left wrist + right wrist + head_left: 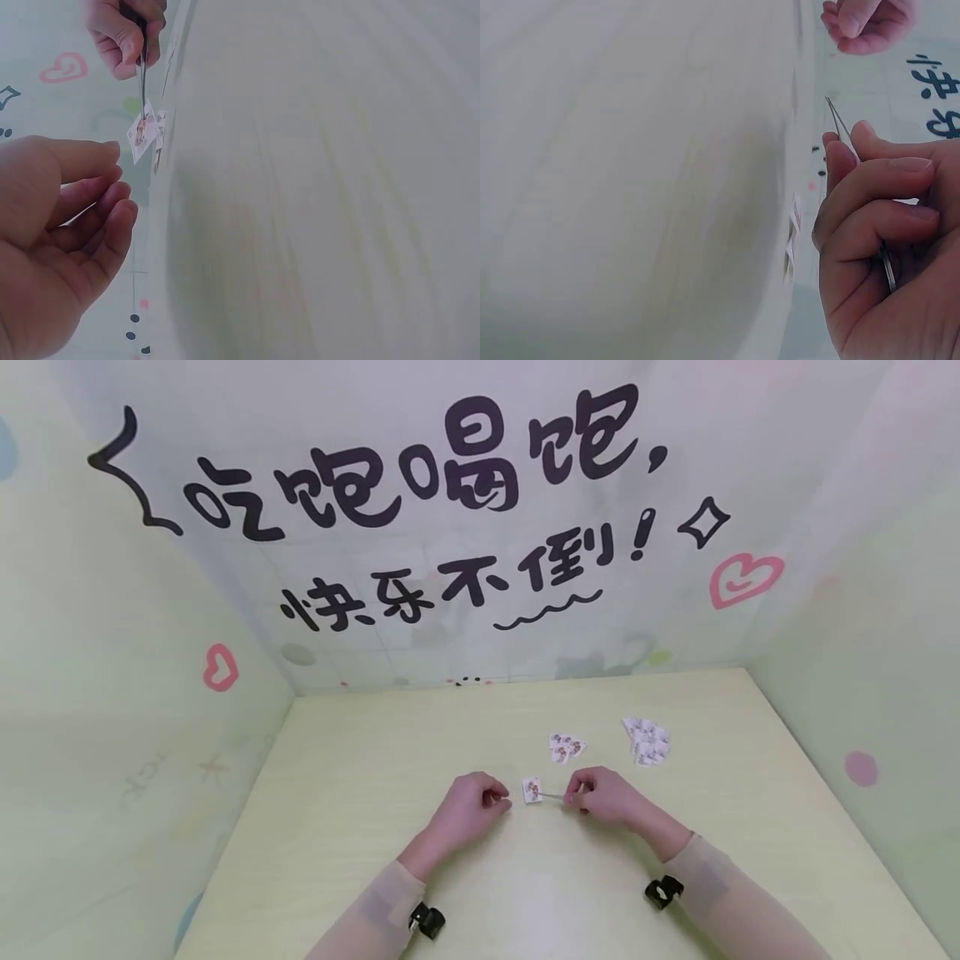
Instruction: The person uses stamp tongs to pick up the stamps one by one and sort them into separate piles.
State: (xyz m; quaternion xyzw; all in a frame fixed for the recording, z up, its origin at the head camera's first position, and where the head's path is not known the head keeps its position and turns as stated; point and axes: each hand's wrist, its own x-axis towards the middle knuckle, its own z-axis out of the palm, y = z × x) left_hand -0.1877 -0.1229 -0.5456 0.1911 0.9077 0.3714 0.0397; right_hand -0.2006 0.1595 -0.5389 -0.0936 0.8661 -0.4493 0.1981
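My right hand (603,795) pinches a pair of metal tweezers (553,796), also seen in the right wrist view, where the tweezers (835,120) stick out past the fingertips. At their tips is a small white card (532,789) with a brownish printed figure. From the left wrist the card (142,133) looks tilted against the tips; the right wrist view shows no card there. My left hand (476,804) is just left of the card, its fingers loosely bent with nothing between them; the left wrist view shows a gap between this hand (67,225) and the card.
Behind the right hand lies a small overlapping group of printed cards (566,747). Farther right is a larger spread pile of pale cards (647,742). They lie on a light wooden table (360,760), enclosed by a printed back wall (420,660) and side walls.
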